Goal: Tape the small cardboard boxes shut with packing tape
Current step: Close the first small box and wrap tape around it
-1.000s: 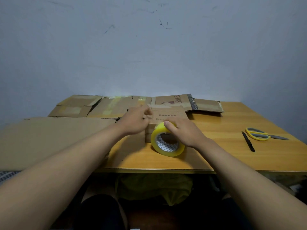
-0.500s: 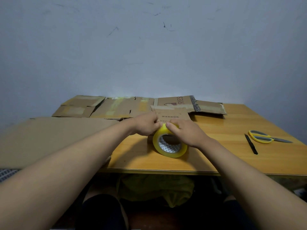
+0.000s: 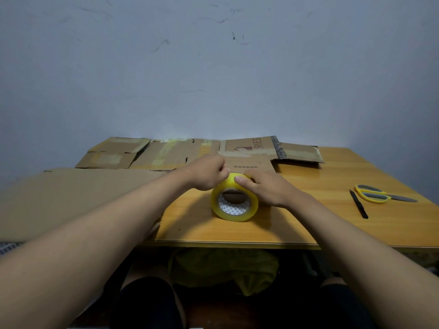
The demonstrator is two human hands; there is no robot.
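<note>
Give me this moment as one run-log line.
stage: finding tape end | right hand: holds tape roll upright on table | left hand: fingers at roll top | small box: behind roll | scissors: untouched, right

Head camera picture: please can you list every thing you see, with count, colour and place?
tape roll: 1, yellow, standing on edge, table centre
small box: 1, brown, behind the roll
flattened boxes: several, brown, table's far side
cardboard sheet: 1, brown, left
scissors: 1, yellow handles, right
pen: 1, black, beside scissors
table: 1, orange wood
wall: grey, behind
left hand: 1, pinching at the roll's top
right hand: 1, gripping the roll
</note>
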